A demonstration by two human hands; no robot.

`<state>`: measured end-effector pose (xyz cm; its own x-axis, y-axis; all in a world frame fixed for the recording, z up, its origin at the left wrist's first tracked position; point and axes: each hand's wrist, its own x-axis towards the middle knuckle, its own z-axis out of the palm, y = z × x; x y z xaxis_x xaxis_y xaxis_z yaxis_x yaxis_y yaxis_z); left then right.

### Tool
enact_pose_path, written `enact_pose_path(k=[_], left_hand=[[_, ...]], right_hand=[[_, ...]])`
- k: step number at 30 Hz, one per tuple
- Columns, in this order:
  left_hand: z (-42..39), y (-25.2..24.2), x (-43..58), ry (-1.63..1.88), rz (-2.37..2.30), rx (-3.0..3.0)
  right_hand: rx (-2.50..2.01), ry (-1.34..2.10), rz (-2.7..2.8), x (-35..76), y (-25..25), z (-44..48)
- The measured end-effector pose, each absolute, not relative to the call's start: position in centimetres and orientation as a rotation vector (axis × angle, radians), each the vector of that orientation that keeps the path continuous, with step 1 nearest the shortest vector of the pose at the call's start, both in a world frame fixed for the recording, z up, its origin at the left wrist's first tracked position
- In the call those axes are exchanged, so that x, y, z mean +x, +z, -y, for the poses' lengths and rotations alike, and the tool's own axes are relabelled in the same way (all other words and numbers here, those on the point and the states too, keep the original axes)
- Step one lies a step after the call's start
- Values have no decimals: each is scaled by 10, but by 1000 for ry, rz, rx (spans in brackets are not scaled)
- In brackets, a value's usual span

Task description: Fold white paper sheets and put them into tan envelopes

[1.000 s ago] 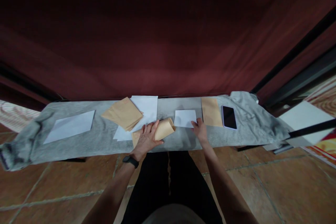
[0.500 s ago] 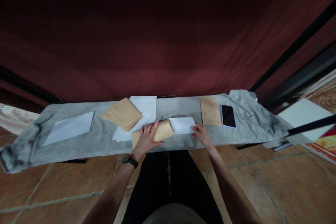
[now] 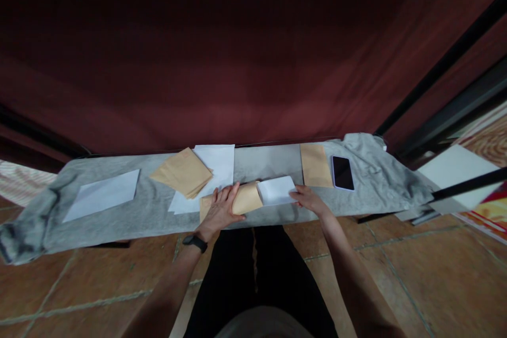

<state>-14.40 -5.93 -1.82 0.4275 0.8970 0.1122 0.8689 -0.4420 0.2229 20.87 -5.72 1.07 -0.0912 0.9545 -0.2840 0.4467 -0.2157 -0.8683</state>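
Note:
My left hand [image 3: 223, 208] lies with fingers spread on a brown paper envelope [image 3: 247, 198], pressing it against the cloth. At the envelope's right end, a folded white sheet of paper [image 3: 276, 190] sits at the opening; whether its left edge is inside is hard to see. My right hand [image 3: 311, 199] pinches the right edge of that sheet between thumb and fingers. Left of my hands, a stack of brown envelopes [image 3: 182, 171] rests partly over white paper sheets [image 3: 217, 161].
A grey cloth [image 3: 269, 161] covers the narrow table. Another white sheet [image 3: 103, 195] lies at the left. To the right are a single brown envelope [image 3: 316, 166] and a phone [image 3: 343, 173]. A dark red curtain [image 3: 237, 63] hangs behind, with black metal bars at both sides.
The folded sheet has tilted slightly, its right end a little higher. My right hand has turned with it, keeping its pinch. My left hand stays on the envelope.

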Motion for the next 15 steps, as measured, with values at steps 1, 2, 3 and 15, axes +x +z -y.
enact_pose_path(k=[1, 2, 3, 15], left_hand=[[59, -18, -144, 325, -1576, 2536], [59, -17, -144, 325, -1568, 2532], [59, -16, -144, 325, -1558, 2529], [54, -2, -109, 330, -1442, 2573]], right_hand=[[-1673, 1275, 1527, 209, 12, 57], [-1674, 1268, 1525, 209, 14, 57], [-1674, 1258, 1521, 208, 14, 57], [-1651, 1080, 1453, 149, -15, 61]])
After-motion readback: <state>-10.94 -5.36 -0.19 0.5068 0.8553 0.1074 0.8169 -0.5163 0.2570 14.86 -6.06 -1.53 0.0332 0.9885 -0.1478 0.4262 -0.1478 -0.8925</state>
